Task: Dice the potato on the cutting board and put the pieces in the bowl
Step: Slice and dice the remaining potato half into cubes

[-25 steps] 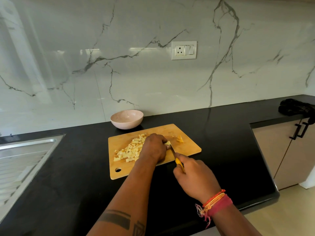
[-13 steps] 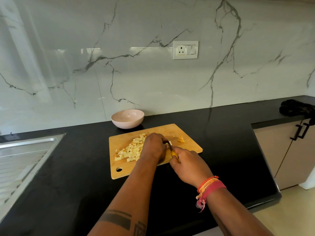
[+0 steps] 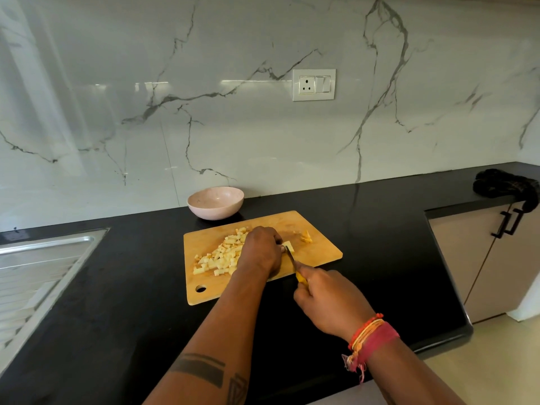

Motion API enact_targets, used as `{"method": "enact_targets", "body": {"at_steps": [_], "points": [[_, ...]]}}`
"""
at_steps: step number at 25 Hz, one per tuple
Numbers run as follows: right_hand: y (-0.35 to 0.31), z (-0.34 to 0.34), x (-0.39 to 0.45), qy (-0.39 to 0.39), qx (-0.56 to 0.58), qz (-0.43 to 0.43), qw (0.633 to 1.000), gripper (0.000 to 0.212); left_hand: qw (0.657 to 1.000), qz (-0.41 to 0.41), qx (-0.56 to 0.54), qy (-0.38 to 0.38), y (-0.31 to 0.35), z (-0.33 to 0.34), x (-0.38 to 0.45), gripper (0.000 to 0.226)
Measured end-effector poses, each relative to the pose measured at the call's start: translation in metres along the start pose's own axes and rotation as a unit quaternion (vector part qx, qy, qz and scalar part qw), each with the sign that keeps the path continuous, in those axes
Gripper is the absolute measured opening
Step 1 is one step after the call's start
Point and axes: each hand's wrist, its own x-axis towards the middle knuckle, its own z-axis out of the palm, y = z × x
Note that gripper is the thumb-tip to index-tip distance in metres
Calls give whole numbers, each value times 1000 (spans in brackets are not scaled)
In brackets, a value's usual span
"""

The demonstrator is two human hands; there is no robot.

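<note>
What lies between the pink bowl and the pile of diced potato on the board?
In the head view, only bare black counter and bare cutting board separate the bowl from the diced potato.

1. The right hand (image 3: 330, 299) has drawn back toward the tabletop's near edge since half a second ago.
2. The knife (image 3: 293, 263) has slid back with it, more blade showing.

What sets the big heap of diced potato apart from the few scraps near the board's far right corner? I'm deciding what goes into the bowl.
The diced heap is large and spreads across the board's left half; the scraps are a tiny cluster near the far right corner. The heap looks pale cream, the scraps deeper yellow-orange. The left hand lies against the heap; the scraps lie untouched. Both rest on the cutting board, none in the bowl.
</note>
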Motion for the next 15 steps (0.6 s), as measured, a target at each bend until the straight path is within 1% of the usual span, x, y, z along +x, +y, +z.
{"method": "enact_targets", "body": {"at_steps": [2, 4, 6, 9, 11, 14, 15], "points": [[0, 3, -9, 23, 7, 1, 1000, 54, 1000, 1, -4, 1, 0, 0, -2, 24], [3, 2, -14, 58, 61, 10, 996, 52, 1000, 8, -4, 1, 0, 1, -1, 25], [8, 2, -13, 80, 126, 32, 988, 50, 1000, 16, 7, -8, 2, 1, -1, 30], [15, -1, -2, 101, 168, 57, 979, 49, 998, 35, 48, -34, 5, 4, 0, 44], [18, -3, 5, 98, 186, 68, 975, 49, 994, 42, 83, -48, 6, 6, 1, 51], [17, -5, 10, 72, 181, 66, 979, 49, 995, 54, 65, -48, 3, 5, 4, 39], [16, -6, 12, 64, 175, 67, 980, 49, 996, 61, 51, -50, 1, 4, 5, 38]]}}
